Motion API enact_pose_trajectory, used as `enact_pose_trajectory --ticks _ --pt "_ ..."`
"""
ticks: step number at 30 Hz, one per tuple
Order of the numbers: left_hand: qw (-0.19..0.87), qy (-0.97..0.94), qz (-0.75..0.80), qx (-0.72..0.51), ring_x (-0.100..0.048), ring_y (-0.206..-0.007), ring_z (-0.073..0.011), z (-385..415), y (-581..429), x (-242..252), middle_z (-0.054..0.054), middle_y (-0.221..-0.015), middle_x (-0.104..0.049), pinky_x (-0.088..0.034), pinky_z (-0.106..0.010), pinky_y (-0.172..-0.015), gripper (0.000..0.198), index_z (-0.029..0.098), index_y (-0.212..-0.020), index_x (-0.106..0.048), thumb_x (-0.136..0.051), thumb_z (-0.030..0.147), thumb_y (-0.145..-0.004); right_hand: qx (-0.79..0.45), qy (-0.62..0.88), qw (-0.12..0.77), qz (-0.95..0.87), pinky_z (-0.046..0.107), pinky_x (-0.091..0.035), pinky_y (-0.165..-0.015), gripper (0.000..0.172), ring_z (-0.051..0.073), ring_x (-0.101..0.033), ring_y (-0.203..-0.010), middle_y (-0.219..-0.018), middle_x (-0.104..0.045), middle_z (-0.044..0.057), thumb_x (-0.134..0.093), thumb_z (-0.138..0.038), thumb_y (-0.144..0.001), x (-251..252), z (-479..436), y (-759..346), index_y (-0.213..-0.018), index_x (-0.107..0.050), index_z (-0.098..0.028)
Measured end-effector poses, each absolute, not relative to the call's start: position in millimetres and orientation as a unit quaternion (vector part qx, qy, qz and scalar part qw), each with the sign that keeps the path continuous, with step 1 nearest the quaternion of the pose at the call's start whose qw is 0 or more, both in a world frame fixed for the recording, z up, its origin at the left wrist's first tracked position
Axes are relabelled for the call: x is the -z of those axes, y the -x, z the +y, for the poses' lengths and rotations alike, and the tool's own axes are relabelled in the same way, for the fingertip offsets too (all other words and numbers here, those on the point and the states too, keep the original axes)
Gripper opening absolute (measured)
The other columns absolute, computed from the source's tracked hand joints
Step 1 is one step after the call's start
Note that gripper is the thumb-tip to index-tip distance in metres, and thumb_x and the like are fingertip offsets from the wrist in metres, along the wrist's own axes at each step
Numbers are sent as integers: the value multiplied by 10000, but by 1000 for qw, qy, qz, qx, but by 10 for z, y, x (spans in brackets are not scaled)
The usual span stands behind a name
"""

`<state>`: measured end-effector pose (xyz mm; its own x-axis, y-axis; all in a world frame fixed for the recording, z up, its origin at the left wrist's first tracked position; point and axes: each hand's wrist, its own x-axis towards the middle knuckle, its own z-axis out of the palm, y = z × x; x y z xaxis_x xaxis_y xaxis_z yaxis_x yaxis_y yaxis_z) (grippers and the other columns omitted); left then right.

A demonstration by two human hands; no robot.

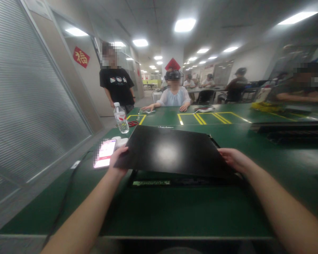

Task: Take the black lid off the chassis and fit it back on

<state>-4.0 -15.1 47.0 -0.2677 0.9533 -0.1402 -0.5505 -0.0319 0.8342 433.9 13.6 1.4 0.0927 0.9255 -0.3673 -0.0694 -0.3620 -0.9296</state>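
A large flat black panel [169, 150] is lifted a little at its near edge above a dark frame [153, 182] lying on the green table [175, 211]. My left hand [118, 160] grips the panel's near left corner, fingers under it and thumb on top. At the near right corner my right hand [234, 159] holds the panel in the same way. A strip of green circuit board shows in the frame under the raised edge.
A lit phone [104, 153] and a white object [119, 141] lie left of the panel, a water bottle [121, 118] behind them. A black cable [66, 197] runs off the left edge. Black trays [294, 131] sit at right. A person sits opposite; another stands at left.
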Motion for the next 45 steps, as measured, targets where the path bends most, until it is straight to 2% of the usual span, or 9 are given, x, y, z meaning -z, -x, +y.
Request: enact_pose_trajectory --ticks 6,11,17,24,29,35,38,41,45 --pt "554 -275 398 -677 -730 -779 -234 -125 87 -402 -32 -813 -771 -612 -334 -728 354 162 -976 -734 -613 143 -644 -524 600 486 -358 213 -516 -523 247 145 -673 -621 -818 -739 87 -644 -142 -792 -70 116 -4347 -1037 -675 -149" --pt "563 -265 380 -685 -713 -722 -209 -110 109 -372 -33 -800 -765 -599 -315 -701 329 151 -963 -733 -624 154 -652 -522 613 473 -358 271 -564 -587 271 186 -704 -648 -848 -754 137 -649 -149 -788 -61 118 -4333 -1059 -644 -137" --pt "565 -280 373 -681 -709 -697 -208 -99 131 -352 -38 -810 -768 -596 -324 -702 312 149 -949 -728 -645 151 -649 -508 619 476 -364 285 -569 -593 228 204 -715 -653 -837 -758 151 -654 -162 -798 -60 112 -4331 -1025 -646 -142" --pt "571 -231 410 -673 -685 -600 -205 -110 89 -370 -48 -689 -741 -578 -291 -580 207 142 -834 -725 -625 119 -654 -456 644 488 -373 242 -508 -493 120 175 -676 -555 -747 -746 127 -595 -138 -836 -77 108 -4325 -946 -643 -148" --pt "577 -257 398 -666 -668 -559 -184 -98 92 -302 -35 -673 -729 -554 -269 -535 258 136 -896 -717 -628 104 -655 -438 665 480 -369 203 -458 -455 88 146 -653 -520 -721 -739 112 -558 -121 -856 -115 104 -4304 -913 -619 -149" --pt "589 -298 376 -651 -701 -621 -196 -81 123 -239 -51 -782 -763 -573 -279 -583 355 128 -1001 -716 -669 115 -650 -437 675 476 -358 208 -500 -510 63 161 -685 -601 -714 -737 104 -556 -131 -856 -132 104 -4315 -889 -597 -165" --pt "587 -302 378 -650 -709 -651 -201 -78 129 -237 -53 -802 -768 -577 -282 -605 358 132 -1004 -719 -675 116 -649 -441 666 484 -356 176 -430 -437 51 129 -622 -529 -718 -738 112 -568 -140 -846 -108 123 -4342 -883 -588 -169" --pt "585 -311 374 -649 -719 -689 -209 -75 129 -228 -54 -831 -773 -589 -301 -658 385 134 -1039 -722 -684 128 -656 -438 659 499 -355 155 -305 -359 51 79 -457 -407 -699 -733 120 -576 -138 -830 -84 145 -4370 -872 -577 -167" --pt "587 -321 370 -644 -733 -763 -225 -72 127 -204 -58 -892 -781 -594 -320 -724 459 146 -1134 -711 -696 147 -675 -433 659 500 -357 152 -224 -333 67 57 -346 -367 -679 -728 136 -575 -147 -817 -74 158 -4390 -883 -573 -157"
